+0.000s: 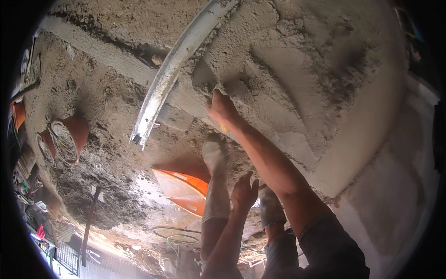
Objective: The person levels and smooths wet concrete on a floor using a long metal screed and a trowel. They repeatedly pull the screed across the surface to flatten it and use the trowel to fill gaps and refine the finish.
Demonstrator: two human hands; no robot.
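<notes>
Nearest the body, the left hand (pixel 245 191) hangs between the two mud-coated boots (pixel 216 186), its fingers loosely bent and close together, thumb standing off, nothing in its grasp. Just beyond the left boot, an orange tub (pixel 204 188) with oval handholes and a pale, dusty inside sits on the rough floor (pixel 116 121). Farther out, the bare right forearm reaches up to the near edge of the grey mortar (pixel 288 88), where the right hand (pixel 222 108) has its fingers curled round the handle of a trowel (pixel 203 76); the flat grey blade meets the mortar. A long, mortar-smeared metal bar (pixel 167 69) lies aslant just left of the blade (its bend may owe something to the lens), limiting room on that side, while to the right the mortar spreads wide, crumbly and ridged in places, troweled flat in others. Its right edge drops to a smooth grey surface (pixel 390 200); I cannot tell whether wall or floor. Toward the floor's left edge, past open, lumpy ground, two orange-brown buckets (pixel 78 130) with thin hoop handles lie tipped, and blurred clutter (pixel 28 186) lines the rim.
</notes>
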